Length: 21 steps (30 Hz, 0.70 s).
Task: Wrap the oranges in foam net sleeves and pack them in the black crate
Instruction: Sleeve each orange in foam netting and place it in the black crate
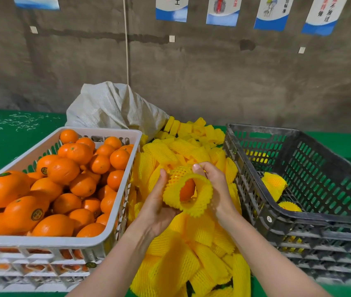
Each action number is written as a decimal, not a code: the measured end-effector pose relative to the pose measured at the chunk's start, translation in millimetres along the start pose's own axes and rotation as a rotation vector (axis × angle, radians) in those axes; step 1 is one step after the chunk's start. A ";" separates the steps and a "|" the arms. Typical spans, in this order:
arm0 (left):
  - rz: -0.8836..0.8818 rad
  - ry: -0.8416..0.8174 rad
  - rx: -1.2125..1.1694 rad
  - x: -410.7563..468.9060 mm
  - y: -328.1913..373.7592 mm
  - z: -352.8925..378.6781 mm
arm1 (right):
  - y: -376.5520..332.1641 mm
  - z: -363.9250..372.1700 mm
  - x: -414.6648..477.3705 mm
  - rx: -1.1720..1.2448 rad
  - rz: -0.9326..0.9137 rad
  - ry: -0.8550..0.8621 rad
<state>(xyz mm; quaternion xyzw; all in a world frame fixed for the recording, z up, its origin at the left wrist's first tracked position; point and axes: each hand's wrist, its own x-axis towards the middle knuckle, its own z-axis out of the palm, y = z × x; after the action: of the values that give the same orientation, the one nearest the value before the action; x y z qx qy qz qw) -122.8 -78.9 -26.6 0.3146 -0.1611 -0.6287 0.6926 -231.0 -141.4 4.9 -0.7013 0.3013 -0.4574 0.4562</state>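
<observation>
Grey concrete wall behind, green table underneath. Dead centre, both hands are on one orange sitting inside a yellow foam net sleeve. The left hand cups it from 8 o'clock, and the right hand pinches the rim at 2. There's a white crate of loose oranges at 9, the black crate with a couple of wrapped ones at 3, and the sleeve pile at 6.

White sack, wall posters.
</observation>
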 end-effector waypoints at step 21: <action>0.115 0.218 0.474 4.6 13.3 -4.0 | 10.0 9.9 -4.9 0.304 0.694 -0.141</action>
<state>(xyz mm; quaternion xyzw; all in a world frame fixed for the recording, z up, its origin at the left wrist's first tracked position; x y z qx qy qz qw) -109.3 -82.4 -21.8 0.5241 -0.2460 -0.4955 0.6475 -223.9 -137.6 -7.7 -0.5117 0.4176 -0.2657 0.7023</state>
